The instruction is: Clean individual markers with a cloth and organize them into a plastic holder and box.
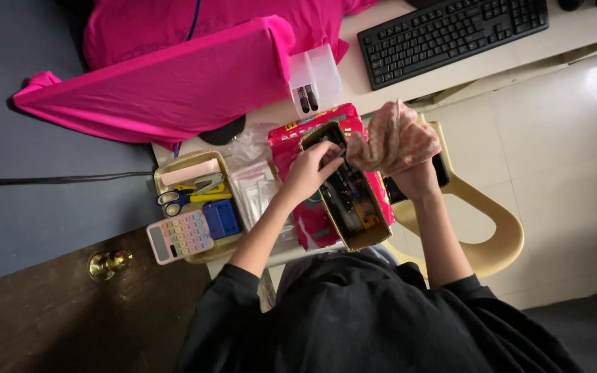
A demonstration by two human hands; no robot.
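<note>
Left hand pinches inside the long gold-walled open box, whose axis runs far-to-near. Right hand, right of the box, clutches a crumpled peach patterned cloth.

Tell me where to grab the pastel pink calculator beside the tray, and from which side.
Grip the pastel pink calculator across its two long edges, coming from above. It lies flat, face up, its right edge tight against the beige tray; the left edge looks freer.
</note>
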